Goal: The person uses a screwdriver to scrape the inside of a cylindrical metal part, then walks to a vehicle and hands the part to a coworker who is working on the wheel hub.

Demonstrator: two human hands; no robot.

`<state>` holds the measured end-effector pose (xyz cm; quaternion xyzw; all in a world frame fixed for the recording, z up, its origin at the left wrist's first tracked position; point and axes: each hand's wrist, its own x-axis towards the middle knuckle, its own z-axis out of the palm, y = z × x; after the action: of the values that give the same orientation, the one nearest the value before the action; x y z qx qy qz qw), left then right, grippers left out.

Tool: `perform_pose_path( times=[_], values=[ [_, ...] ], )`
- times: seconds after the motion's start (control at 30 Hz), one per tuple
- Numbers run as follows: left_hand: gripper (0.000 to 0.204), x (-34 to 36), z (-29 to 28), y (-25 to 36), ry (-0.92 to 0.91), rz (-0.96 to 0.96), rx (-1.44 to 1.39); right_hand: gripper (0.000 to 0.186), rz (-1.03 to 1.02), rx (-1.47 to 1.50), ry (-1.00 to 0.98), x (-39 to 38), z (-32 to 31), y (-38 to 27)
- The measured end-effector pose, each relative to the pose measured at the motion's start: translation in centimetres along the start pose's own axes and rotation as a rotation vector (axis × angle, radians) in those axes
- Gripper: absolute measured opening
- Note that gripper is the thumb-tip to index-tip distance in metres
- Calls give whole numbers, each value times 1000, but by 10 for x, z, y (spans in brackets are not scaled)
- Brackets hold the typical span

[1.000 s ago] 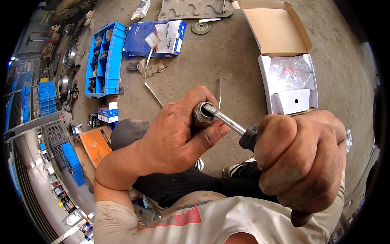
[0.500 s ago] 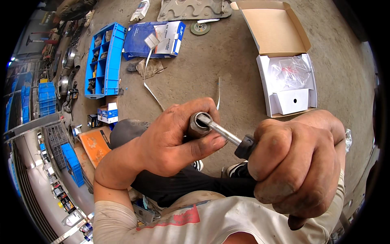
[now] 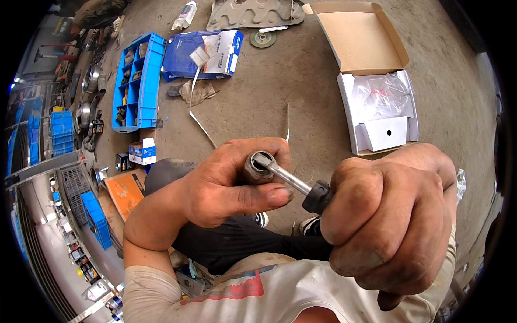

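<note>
My left hand [image 3: 218,188] is closed around a hollow metal cylindrical fitting [image 3: 254,175], its open end turned up toward me and my thumb lying along its lower side. A flat-bladed screwdriver [image 3: 291,177] has its tip in that opening. My right hand [image 3: 390,220] grips the screwdriver's black handle, most of which is hidden inside my fist. Both hands are above my dark-trousered legs.
A blue compartment bin [image 3: 149,81] with parts and a flattened blue-and-white box [image 3: 177,56] lie ahead-left. An open white box [image 3: 354,116] with plastic wrap sits right; a metal plate [image 3: 253,13] and disc [image 3: 263,40] lie behind. Crowded shelving [image 3: 81,210] lines the left.
Both hands have shifted down and slightly left with the fitting and screwdriver. My left thumb lies flatter, and my right fist has turned a little. The tip remains in the opening.
</note>
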<state>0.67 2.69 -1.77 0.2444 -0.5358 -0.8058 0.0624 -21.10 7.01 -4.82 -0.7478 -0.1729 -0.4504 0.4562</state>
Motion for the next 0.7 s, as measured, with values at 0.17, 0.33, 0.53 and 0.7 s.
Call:
perform_pose_path(
  times=[0.17,0.33,0.53,0.7],
  values=[
    [21,1,2,1,-5,6,-46,16,8,-5,-11,1,3,-4],
    [22,-1,2,3,5,-36,-65,15,14,-1,-24,1,4,-5],
    [22,-1,3,1,-44,43,-60,15,24,-1,-36,0,2,-7],
    [23,0,4,6,-16,-17,-114,15,52,-21,-31,2,4,-14]
  ],
)
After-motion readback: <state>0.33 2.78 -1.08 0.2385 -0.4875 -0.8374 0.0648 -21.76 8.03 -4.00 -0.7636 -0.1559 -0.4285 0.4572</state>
